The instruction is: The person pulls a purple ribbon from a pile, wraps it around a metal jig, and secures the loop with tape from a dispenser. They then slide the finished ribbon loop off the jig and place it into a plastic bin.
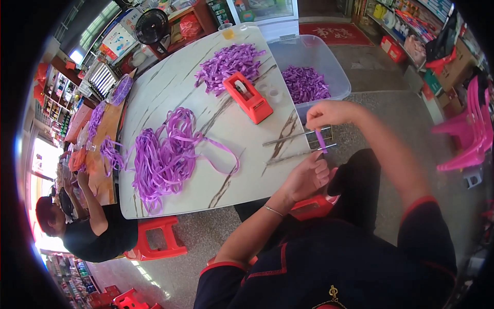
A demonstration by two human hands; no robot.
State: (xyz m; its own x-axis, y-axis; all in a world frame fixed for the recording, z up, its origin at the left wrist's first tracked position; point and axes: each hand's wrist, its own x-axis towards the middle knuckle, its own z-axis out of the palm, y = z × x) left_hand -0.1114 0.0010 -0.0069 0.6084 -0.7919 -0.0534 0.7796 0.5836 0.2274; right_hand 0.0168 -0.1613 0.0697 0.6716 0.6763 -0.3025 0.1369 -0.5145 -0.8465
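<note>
A short purple ribbon (320,139) is stretched across two thin metal rods (290,137) that jut past the table's right edge. My right hand (329,114) pinches at its upper end, fingers closed. At its lower end my left hand (307,177) is closed, with thumb and forefinger against the ribbon by the nearer rod. A red tape dispenser (249,100) lies on the table beyond my hands. Behind it is a heap of purple ribbon loops (229,67). Farther left spreads a tangle of long purple ribbon (164,159).
A clear plastic bin (329,51) with purple pieces (306,85) stands right of the marbled table (170,77). A cup (226,32) sits at the far edge. At left, another person (87,226) sits by a wooden table with ribbon. Pink chairs (468,129) stand right.
</note>
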